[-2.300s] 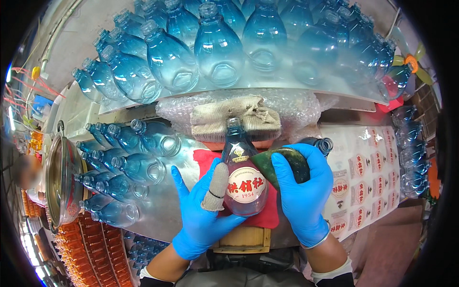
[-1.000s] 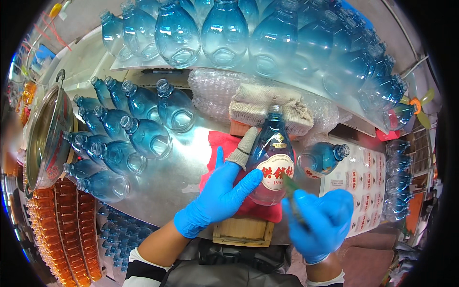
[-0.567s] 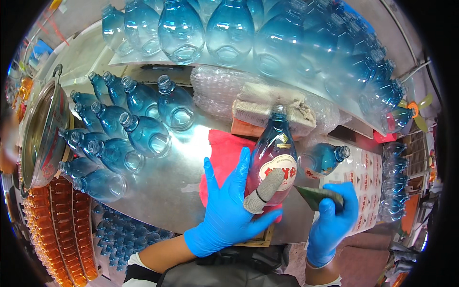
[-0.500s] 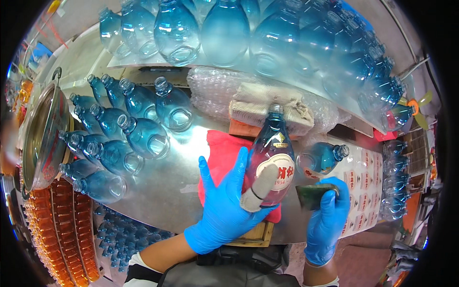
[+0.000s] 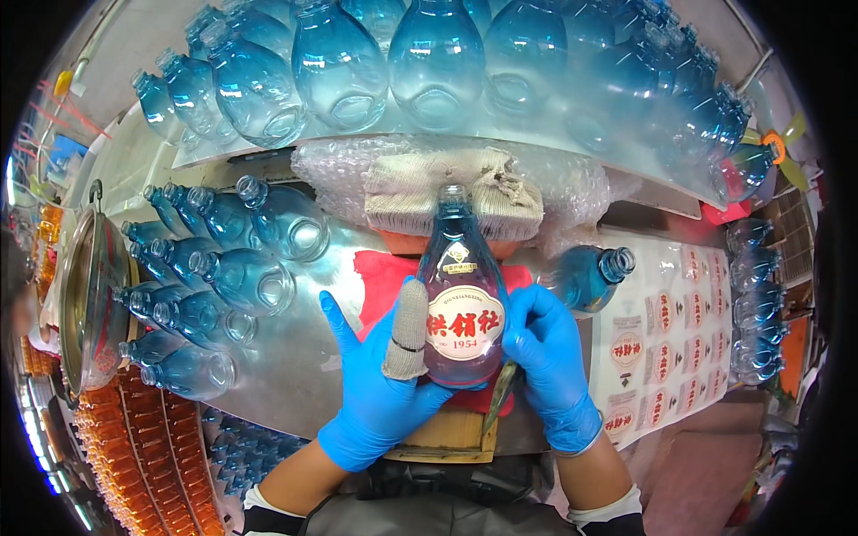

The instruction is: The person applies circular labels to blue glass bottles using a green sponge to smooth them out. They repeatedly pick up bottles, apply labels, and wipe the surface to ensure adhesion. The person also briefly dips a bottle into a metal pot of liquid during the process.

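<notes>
Seen from the head, where both gloved hands meet around one bottle, the left hand [image 5: 380, 402] holds the labelled bottle [image 5: 460, 268] lightly, its thumb under the base and a finger in a grey knit cover [image 5: 407, 330] along the near side, while another finger spreads outward. Opposite it, the right hand [image 5: 550, 366] is curled, grasping a dark green flat piece [image 5: 502, 393] that points down below its fingers; its fingertips are at the bottle's right edge, though I cannot tell whether they press on the label [image 5: 465, 326]. Between the hands the bottle leans back over a red cloth [image 5: 375, 281], its neck ahead of them against a pale knitted pad [image 5: 429, 179]. To the right hand's right lie a printed sheet [image 5: 661, 393] and, farther forward, a tilted blue bottle [image 5: 581, 281]. Left of the left hand are grouped blue bottles [image 5: 259, 281]; below both hands, a wooden block [image 5: 442, 438].
</notes>
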Action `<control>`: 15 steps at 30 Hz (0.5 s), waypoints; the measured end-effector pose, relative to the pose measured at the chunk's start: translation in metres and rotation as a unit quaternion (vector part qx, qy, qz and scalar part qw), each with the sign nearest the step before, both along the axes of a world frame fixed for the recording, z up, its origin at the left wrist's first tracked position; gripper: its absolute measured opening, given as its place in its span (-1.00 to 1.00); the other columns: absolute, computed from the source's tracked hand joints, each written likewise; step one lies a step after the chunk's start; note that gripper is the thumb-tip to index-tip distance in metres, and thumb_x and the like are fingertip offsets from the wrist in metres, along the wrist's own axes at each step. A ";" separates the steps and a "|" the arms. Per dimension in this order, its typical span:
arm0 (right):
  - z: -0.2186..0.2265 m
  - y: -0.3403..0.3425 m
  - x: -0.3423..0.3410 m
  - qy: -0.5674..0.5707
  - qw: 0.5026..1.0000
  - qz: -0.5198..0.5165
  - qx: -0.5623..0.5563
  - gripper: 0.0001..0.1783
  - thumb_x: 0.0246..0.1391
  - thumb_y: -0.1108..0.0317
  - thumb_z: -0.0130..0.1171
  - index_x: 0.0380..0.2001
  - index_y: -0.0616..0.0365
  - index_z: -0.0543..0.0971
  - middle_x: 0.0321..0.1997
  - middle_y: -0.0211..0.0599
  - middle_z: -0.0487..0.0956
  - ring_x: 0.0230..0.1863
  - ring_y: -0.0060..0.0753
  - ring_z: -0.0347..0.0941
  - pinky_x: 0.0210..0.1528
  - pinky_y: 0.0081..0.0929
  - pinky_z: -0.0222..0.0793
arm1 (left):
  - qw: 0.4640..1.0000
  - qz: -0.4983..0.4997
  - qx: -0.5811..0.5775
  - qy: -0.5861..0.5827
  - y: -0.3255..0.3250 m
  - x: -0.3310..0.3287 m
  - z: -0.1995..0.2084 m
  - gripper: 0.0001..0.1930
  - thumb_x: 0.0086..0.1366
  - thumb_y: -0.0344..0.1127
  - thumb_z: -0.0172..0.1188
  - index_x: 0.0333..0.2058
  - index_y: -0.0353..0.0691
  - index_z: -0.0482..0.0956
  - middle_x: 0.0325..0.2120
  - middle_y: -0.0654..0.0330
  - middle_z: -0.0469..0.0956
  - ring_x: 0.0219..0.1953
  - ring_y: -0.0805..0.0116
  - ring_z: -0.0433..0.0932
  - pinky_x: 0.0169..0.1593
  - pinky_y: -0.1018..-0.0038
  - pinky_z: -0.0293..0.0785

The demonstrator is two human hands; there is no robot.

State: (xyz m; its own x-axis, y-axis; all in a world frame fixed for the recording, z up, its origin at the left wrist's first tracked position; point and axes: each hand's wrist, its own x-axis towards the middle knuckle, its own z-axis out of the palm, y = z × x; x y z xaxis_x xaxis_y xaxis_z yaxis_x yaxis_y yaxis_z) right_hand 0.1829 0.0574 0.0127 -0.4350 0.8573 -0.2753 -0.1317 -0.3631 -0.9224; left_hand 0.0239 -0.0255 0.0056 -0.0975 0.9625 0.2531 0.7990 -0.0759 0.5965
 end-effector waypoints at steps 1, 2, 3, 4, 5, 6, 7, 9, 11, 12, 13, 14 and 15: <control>0.001 0.000 -0.001 -0.009 1.000 0.006 0.010 -0.72 -0.12 0.41 0.33 -0.53 0.06 0.35 -0.55 -0.61 0.34 -0.50 -0.80 0.23 -0.46 -0.77 0.24 | 1.000 0.001 -0.004 -0.001 -0.001 0.000 0.000 0.01 -0.05 -0.07 0.32 0.26 -0.31 -0.10 0.01 0.16 0.39 0.03 0.25 0.41 0.16 -0.22 -0.75; 0.001 0.000 -0.001 -0.019 1.000 0.010 0.021 -0.70 -0.13 0.42 0.34 -0.53 0.05 0.35 -0.55 -0.61 0.33 -0.51 -0.80 0.23 -0.46 -0.78 0.23 | 1.000 0.000 -0.008 -0.003 -0.001 0.000 -0.001 0.01 -0.04 -0.06 0.32 0.26 -0.31 -0.09 0.01 0.16 0.40 0.03 0.25 0.42 0.17 -0.21 -0.75; 0.000 0.000 -0.001 -0.030 0.999 0.015 0.032 -0.69 -0.15 0.42 0.35 -0.54 0.05 0.34 -0.55 -0.61 0.33 -0.51 -0.80 0.22 -0.47 -0.78 0.23 | 1.000 0.000 -0.012 -0.005 -0.001 0.000 -0.002 0.00 -0.04 -0.05 0.31 0.26 -0.31 -0.09 0.01 0.16 0.40 0.02 0.25 0.42 0.18 -0.20 -0.75; -0.001 0.001 -0.001 -0.018 0.999 0.023 0.017 -0.68 -0.16 0.43 0.36 -0.54 0.05 0.33 -0.56 -0.61 0.32 -0.51 -0.80 0.22 -0.46 -0.79 0.23 | 1.000 -0.002 -0.011 0.010 0.000 0.000 -0.002 0.03 -0.05 -0.06 0.32 0.25 -0.35 -0.13 -0.01 0.17 0.43 0.03 0.26 0.42 0.19 -0.16 -0.75; -0.001 0.004 -0.001 -0.007 0.999 0.032 0.003 -0.67 -0.16 0.43 0.36 -0.55 0.04 0.33 -0.56 -0.62 0.32 -0.51 -0.80 0.22 -0.46 -0.79 0.22 | 1.000 -0.001 -0.009 0.025 0.001 0.000 0.000 0.06 -0.05 -0.06 0.33 0.25 -0.38 -0.17 -0.03 0.18 0.46 0.04 0.27 0.43 0.21 -0.12 -0.74; -0.001 0.006 -0.001 0.005 0.999 0.042 -0.010 -0.66 -0.17 0.44 0.36 -0.56 0.04 0.32 -0.56 -0.62 0.32 -0.51 -0.80 0.22 -0.46 -0.80 0.22 | 0.999 -0.001 -0.007 0.040 0.002 0.000 0.002 0.08 -0.06 -0.07 0.34 0.25 -0.41 -0.21 -0.05 0.19 0.48 0.05 0.27 0.43 0.23 -0.08 -0.74; -0.004 0.007 0.000 0.017 0.999 0.050 0.000 -0.68 -0.16 0.44 0.35 -0.55 0.04 0.33 -0.55 -0.62 0.33 -0.50 -0.80 0.22 -0.45 -0.80 0.22 | 0.999 -0.002 -0.003 0.036 0.001 -0.001 0.002 0.09 -0.07 -0.06 0.35 0.24 -0.42 -0.20 -0.06 0.19 0.49 0.04 0.27 0.43 0.24 -0.08 -0.73; -0.014 0.009 0.003 0.042 0.997 0.065 0.024 -0.70 -0.14 0.44 0.34 -0.53 0.05 0.35 -0.53 -0.61 0.34 -0.47 -0.80 0.24 -0.44 -0.79 0.22 | 0.999 -0.005 0.009 0.030 0.002 -0.001 0.004 0.09 -0.08 -0.05 0.36 0.24 -0.44 -0.17 -0.07 0.18 0.49 0.03 0.26 0.44 0.24 -0.07 -0.71; -0.016 0.009 0.006 0.059 0.996 0.066 0.005 -0.73 -0.13 0.45 0.33 -0.49 0.06 0.37 -0.50 -0.60 0.34 -0.45 -0.79 0.25 -0.42 -0.79 0.22 | 0.999 0.000 0.013 0.046 0.002 -0.001 0.005 0.09 -0.09 -0.04 0.37 0.23 -0.46 -0.14 -0.05 0.17 0.48 0.05 0.26 0.42 0.25 -0.06 -0.69; -0.016 0.009 0.007 0.068 0.995 0.066 -0.005 -0.74 -0.12 0.45 0.32 -0.47 0.06 0.38 -0.49 -0.59 0.35 -0.43 -0.78 0.26 -0.41 -0.79 0.23 | 0.998 0.002 0.014 0.054 0.002 -0.001 0.005 0.08 -0.09 -0.03 0.37 0.23 -0.46 -0.12 -0.04 0.16 0.48 0.05 0.25 0.42 0.26 -0.05 -0.68; -0.015 0.010 0.008 0.070 0.995 0.064 -0.016 -0.73 -0.12 0.45 0.32 -0.44 0.07 0.39 -0.47 -0.59 0.35 -0.42 -0.78 0.26 -0.41 -0.79 0.23 | 0.999 0.001 0.013 0.044 0.001 -0.002 0.005 0.08 -0.09 -0.03 0.37 0.23 -0.47 -0.12 -0.04 0.16 0.47 0.06 0.25 0.41 0.26 -0.04 -0.68; -0.015 0.012 0.009 0.072 0.995 0.063 -0.026 -0.72 -0.13 0.45 0.32 -0.40 0.07 0.39 -0.44 -0.58 0.35 -0.41 -0.77 0.26 -0.40 -0.79 0.23 | 0.999 0.001 0.011 0.034 0.001 -0.003 0.004 0.08 -0.09 -0.02 0.37 0.23 -0.47 -0.11 -0.03 0.15 0.47 0.07 0.25 0.40 0.26 -0.04 -0.67; -0.014 0.013 0.009 0.073 0.995 0.062 -0.037 -0.71 -0.13 0.45 0.32 -0.37 0.08 0.39 -0.41 -0.57 0.35 -0.39 -0.77 0.27 -0.39 -0.79 0.23 | 1.000 0.000 0.008 0.024 0.001 -0.003 0.004 0.08 -0.09 -0.02 0.37 0.22 -0.47 -0.11 -0.02 0.14 0.46 0.08 0.25 0.39 0.26 -0.03 -0.66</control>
State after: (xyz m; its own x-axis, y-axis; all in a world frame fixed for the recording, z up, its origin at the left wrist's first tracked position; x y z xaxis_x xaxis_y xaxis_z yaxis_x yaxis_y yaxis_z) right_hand 0.1923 0.0702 -0.0011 -0.5763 0.7742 -0.2615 -0.2127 -0.4511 -0.8668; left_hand 0.0207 -0.0250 0.0093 -0.0848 0.9581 0.2738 0.8269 -0.0856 0.5558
